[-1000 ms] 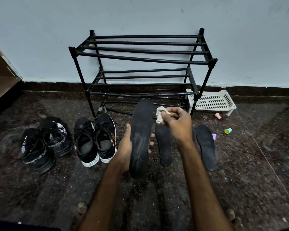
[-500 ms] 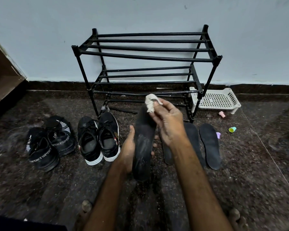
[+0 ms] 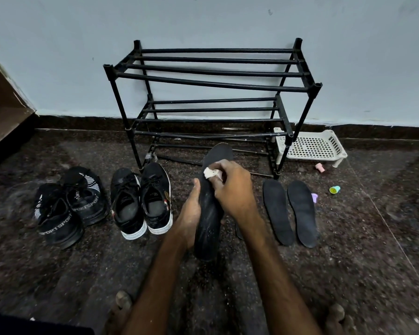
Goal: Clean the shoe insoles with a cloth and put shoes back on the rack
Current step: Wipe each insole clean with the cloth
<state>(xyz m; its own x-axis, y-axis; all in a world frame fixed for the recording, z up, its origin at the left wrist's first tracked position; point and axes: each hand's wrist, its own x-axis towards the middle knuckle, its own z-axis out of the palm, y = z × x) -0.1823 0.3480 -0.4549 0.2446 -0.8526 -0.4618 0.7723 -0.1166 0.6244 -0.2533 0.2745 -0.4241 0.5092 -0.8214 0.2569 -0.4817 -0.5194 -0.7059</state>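
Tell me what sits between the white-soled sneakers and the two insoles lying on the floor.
In the head view, one more insole sits there: the left hand holds it, and the right hand pinches a white cloth against it.

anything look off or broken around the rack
Yes. The rack's bottom bars lie slanted near the floor, not level like the upper ones, as if slipped from their joints. A green cap and a pink cap lie loose to its right.
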